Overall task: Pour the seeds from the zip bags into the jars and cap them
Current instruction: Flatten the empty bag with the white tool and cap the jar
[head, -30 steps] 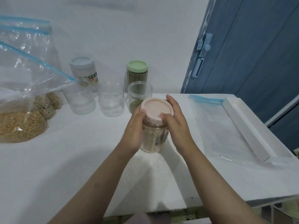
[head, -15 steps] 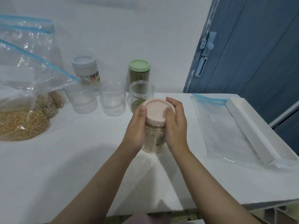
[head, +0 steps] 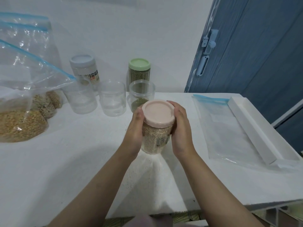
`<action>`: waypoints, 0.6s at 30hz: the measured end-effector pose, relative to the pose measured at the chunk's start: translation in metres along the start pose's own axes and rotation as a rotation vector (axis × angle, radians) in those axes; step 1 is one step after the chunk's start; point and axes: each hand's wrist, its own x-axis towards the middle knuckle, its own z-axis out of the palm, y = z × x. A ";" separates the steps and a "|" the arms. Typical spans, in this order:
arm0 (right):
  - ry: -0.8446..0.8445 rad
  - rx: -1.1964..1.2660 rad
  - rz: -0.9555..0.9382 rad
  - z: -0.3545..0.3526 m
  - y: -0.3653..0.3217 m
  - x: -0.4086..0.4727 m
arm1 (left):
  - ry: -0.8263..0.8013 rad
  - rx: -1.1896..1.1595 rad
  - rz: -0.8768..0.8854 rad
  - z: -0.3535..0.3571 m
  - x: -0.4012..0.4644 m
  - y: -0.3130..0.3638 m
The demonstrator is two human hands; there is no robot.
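Note:
A clear jar [head: 155,140] full of pale seeds stands on the white table [head: 65,161] at the centre, with a pink lid [head: 157,113] on top. My left hand [head: 136,128] grips the jar's left side. My right hand [head: 180,126] grips its right side, fingers curled round the lid's rim. An empty zip bag [head: 229,128] lies flat to the right. At the left stand zip bags [head: 21,125] holding yellow and brown seeds.
Behind the jar stand two empty clear jars [head: 113,99], one open jar with some green seeds [head: 141,95], a green-lidded jar [head: 139,69] and a white-lidded jar [head: 84,69]. A white strip [head: 252,130] lies on the right. A blue door [head: 254,46] stands behind.
The jar has come slightly nearer to me. My hands have slid a little lower along its sides while still holding it.

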 end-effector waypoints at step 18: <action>-0.442 -0.517 0.007 -0.044 -0.027 -0.001 | -0.285 0.450 -0.026 -0.039 0.017 0.031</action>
